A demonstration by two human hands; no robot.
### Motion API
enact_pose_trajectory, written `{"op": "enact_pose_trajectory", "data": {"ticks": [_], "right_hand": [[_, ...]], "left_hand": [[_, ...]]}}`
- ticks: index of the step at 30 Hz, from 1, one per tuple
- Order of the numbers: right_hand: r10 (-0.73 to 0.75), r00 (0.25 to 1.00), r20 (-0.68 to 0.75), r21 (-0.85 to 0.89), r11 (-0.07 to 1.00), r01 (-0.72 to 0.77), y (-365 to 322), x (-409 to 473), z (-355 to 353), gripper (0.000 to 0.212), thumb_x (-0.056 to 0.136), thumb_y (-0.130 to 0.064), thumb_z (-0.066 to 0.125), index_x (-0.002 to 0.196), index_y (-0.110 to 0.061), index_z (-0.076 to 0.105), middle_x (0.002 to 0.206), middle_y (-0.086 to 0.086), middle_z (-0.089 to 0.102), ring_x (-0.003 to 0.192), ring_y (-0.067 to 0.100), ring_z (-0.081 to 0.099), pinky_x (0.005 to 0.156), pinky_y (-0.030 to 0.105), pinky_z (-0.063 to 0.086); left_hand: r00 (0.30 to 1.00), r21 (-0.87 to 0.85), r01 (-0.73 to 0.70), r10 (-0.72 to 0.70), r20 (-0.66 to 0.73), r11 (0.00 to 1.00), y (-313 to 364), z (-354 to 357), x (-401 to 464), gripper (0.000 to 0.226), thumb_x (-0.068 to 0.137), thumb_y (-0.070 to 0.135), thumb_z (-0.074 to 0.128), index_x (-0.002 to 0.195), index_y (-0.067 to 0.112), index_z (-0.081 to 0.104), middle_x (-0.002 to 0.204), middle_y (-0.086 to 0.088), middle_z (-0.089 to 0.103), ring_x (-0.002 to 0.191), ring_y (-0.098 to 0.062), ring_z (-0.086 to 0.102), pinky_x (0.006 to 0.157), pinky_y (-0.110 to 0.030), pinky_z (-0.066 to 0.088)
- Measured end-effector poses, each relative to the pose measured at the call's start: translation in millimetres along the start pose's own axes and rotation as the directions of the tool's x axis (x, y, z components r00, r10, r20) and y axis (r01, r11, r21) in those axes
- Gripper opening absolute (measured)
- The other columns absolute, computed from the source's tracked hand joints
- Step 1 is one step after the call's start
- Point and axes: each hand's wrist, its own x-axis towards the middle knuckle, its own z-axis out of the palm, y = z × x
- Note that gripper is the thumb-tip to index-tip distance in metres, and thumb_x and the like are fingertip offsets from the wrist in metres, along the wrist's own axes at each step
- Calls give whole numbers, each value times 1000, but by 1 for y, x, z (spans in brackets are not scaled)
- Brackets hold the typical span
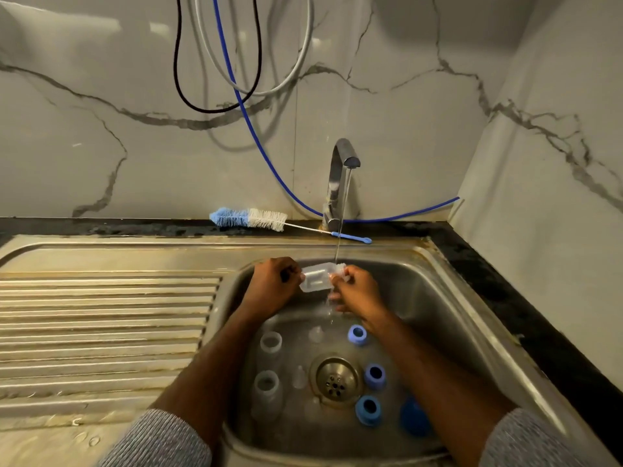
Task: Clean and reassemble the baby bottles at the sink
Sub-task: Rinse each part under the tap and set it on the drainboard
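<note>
Bottles (267, 394) lie disassembled on the sink (448, 318) floor nearest the viewer: two clear bodies at left, one (270, 343) just behind the other, three blue collar rings (368, 410) at right of the drain (336, 379), and a darker blue cap (415, 420) beside the nearest ring. Small clear nipples (299, 377) sit between bodies and drain. Farther in, both hands hold a third clear bottle (315, 277) sideways under the running water (340, 230). Left hand (274, 281) has fingers curled round its left end; right hand (357, 291) pinches its right end, where the stream lands. Beyond, the tap (338, 183) stands at the sink's back edge. A blue-and-white bottle brush (251, 219) lies on the dark counter (505, 288) strip against the marble wall (101, 129), left of the tap.
</note>
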Motion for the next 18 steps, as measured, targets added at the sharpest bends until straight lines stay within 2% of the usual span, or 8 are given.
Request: {"op": "enact_pose_trajectory", "data": {"ticks": [3,6,9,11,15,18], "right_hand": [[93,996,-12,103,990,-91,0,0,-7,12,100,-28,60,105,-19,66,100,9,72,84,23,74,72,42,64],[132,991,-11,108,986,-130,0,-1,-12,21,103,-33,54,111,-18,66,103,10,72,79,20,72,63,35,62],[192,981,-13,138,972,-189,-6,0,-23,26,104,-41,47,106,-23,65,99,9,72,84,24,72,71,41,63],[248,969,10,174,954,-246,-9,1,-28,30,104,-43,43,109,-21,64,102,10,70,87,26,71,75,43,63],[359,928,100,281,885,-372,-10,4,-30,40,104,-46,44,124,-15,59,115,18,67,100,34,69,85,51,60],[344,928,142,309,875,-371,-12,9,-25,48,99,-50,54,133,-17,55,130,17,59,117,39,60,97,57,53]], "left_hand": [[993,18,-6,4,121,1000,10,13,-7,31,87,25,77,116,23,68,105,5,71,94,-8,67,89,-31,56],[984,69,-3,-9,178,998,15,29,-9,57,81,29,81,133,22,58,127,-2,62,117,-19,59,98,-33,48],[983,71,57,-68,168,996,16,38,-7,72,81,30,81,144,22,47,140,-4,53,127,-23,52,102,-33,42],[980,-9,69,-66,187,998,17,40,-6,69,82,26,82,142,20,49,135,-3,59,124,-19,57,102,-33,49],[982,-190,120,-89,165,974,20,40,-8,48,79,17,85,123,16,65,106,2,73,94,-9,71,81,-20,57],[978,-270,179,-142,152,946,19,38,-9,36,74,16,89,104,13,70,88,-2,74,82,-16,72,71,-21,59]]}}
